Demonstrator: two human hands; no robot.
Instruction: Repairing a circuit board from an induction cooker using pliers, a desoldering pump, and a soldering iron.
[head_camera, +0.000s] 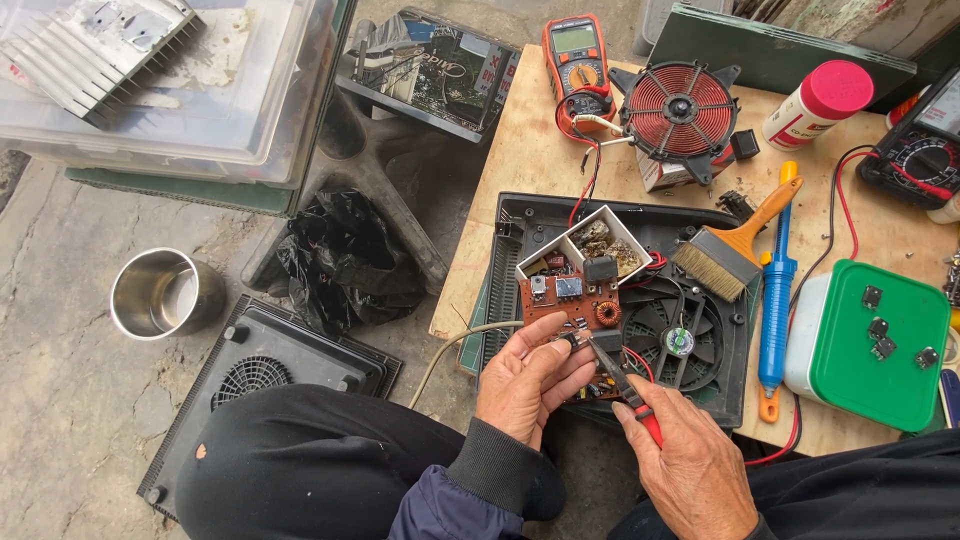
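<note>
My left hand holds a brown circuit board by its near edge, tilted up over the open black cooker housing. The board carries a black relay, a small copper coil and other parts. My right hand grips red-handled pliers, whose dark jaws touch the board's near edge beside my left thumb. A black fan sits in the housing just right of the board.
On the wooden table lie a red copper coil, an orange multimeter, a brush, a blue desoldering pump and a green-lidded box. A steel cup and a black base panel rest on the floor at left.
</note>
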